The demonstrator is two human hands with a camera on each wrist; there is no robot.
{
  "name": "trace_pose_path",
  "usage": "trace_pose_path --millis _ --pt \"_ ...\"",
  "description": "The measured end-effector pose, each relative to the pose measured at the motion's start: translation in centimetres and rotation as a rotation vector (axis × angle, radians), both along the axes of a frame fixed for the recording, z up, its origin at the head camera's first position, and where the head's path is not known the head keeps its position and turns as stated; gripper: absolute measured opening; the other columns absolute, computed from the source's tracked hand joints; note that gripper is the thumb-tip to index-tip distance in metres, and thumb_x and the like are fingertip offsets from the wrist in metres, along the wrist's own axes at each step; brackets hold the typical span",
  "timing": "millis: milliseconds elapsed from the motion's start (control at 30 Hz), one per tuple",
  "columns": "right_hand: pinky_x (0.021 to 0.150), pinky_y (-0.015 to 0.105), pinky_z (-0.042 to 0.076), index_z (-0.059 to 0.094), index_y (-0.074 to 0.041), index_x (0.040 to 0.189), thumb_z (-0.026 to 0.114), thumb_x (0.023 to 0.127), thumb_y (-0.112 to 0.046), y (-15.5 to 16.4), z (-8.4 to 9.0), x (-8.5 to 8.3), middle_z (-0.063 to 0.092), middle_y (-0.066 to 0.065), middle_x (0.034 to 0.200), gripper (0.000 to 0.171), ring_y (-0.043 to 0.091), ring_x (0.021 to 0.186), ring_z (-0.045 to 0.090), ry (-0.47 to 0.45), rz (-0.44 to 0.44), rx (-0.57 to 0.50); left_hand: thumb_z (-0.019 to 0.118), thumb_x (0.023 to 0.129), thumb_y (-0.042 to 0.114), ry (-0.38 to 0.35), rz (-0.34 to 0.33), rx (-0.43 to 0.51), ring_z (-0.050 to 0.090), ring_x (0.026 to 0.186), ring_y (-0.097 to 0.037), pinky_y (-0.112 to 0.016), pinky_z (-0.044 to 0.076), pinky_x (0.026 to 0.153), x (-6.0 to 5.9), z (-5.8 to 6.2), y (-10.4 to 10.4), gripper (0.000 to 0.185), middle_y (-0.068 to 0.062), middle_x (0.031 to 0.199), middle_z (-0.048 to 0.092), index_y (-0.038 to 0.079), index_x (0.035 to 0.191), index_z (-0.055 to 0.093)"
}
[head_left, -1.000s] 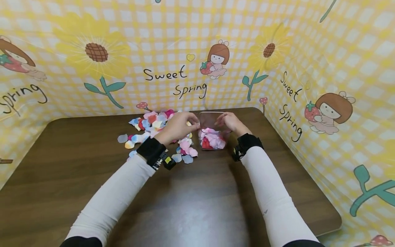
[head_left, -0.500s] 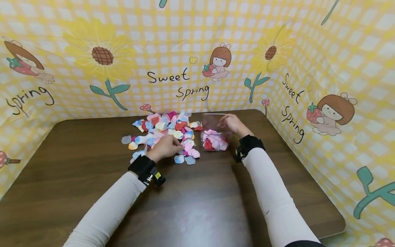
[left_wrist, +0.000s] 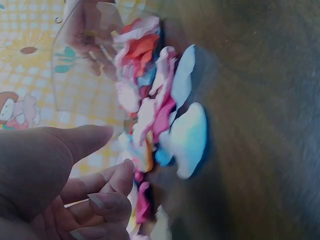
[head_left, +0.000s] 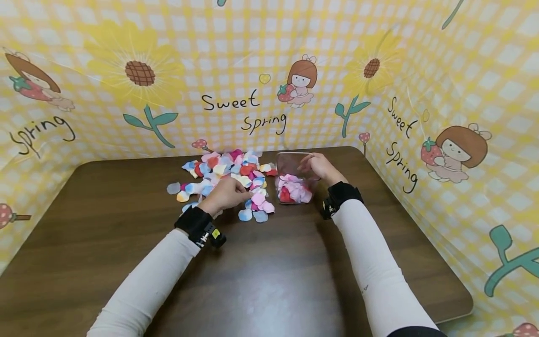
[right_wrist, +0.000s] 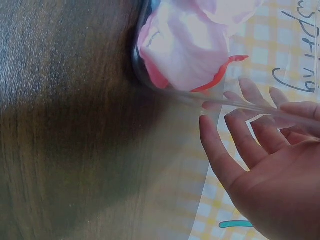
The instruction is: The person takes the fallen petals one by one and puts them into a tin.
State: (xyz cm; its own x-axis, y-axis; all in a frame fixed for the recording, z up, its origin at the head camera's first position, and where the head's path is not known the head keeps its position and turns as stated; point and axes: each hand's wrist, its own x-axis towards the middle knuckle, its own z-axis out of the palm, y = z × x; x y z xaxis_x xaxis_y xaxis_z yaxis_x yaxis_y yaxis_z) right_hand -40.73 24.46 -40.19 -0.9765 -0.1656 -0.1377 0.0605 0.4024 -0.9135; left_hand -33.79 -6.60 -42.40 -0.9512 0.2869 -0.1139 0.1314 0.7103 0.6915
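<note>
My left hand point(head_left: 227, 193) hovers at the front of a loose heap of fabric flower petals point(head_left: 258, 199), pink, red, blue, white and yellow. In the left wrist view its thumb and index fingertip are apart, the other fingers loosely bent, with petals just beyond and nothing visibly held. A clear plastic box point(head_left: 294, 164) stands right of the heap, its lower part filled with pink and red petals point(head_left: 294, 191). My right hand point(head_left: 318, 166) holds the box's right wall near the rim. In the right wrist view its fingers point(right_wrist: 215, 150) lie along the outside, the thumb toward the rim.
The brown wooden table point(head_left: 261, 281) carries everything. Behind it and along the right hangs a yellow checked cloth point(head_left: 236, 61) with flowers and lettering, close to the table's back edge. Two blue petals point(head_left: 260, 216) lie apart at the heap's front.
My left hand has moved from the box's left side back left and down to the petal heap, its fingers now apart there. My right hand stays at the box.
</note>
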Motion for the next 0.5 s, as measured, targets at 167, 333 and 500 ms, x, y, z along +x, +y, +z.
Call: trace_pose_path --millis 167,333,500 --pt "0.102 0.061 0.045 0.053 0.011 0.13 0.032 0.09 0.001 -0.1 -0.2 0.2 0.061 0.031 0.131 0.046 0.044 0.125 0.054 0.007 0.003 0.009 0.075 0.094 0.032 -0.002 0.026 -0.037 0.052 0.06 -0.018 -0.028 0.037 0.055 0.1 -0.9 1.2 0.033 0.0 0.062 0.053 0.001 0.081 0.078" --pt "0.101 0.062 0.045 0.054 0.01 0.129 0.033 0.091 0.003 -0.3 -0.5 0.3 0.062 0.029 0.131 0.044 0.042 0.127 0.055 0.0 0.006 0.014 0.072 0.095 0.021 0.006 0.025 0.009 0.055 0.068 -0.018 -0.027 0.041 0.06 0.3 -0.9 1.3 0.022 -0.003 0.074 0.063 0.0 0.089 0.079" --pt "0.102 0.06 0.044 0.054 0.01 0.128 0.033 0.091 0.002 0.1 0.0 -0.1 0.062 0.031 0.13 0.044 0.043 0.125 0.055 0.024 0.003 0.026 0.069 0.097 0.02 0.041 0.0 0.071 0.05 0.063 -0.016 -0.029 0.039 0.059 0.1 1.3 1.1 0.026 -0.002 0.068 0.057 -0.003 0.089 0.076"
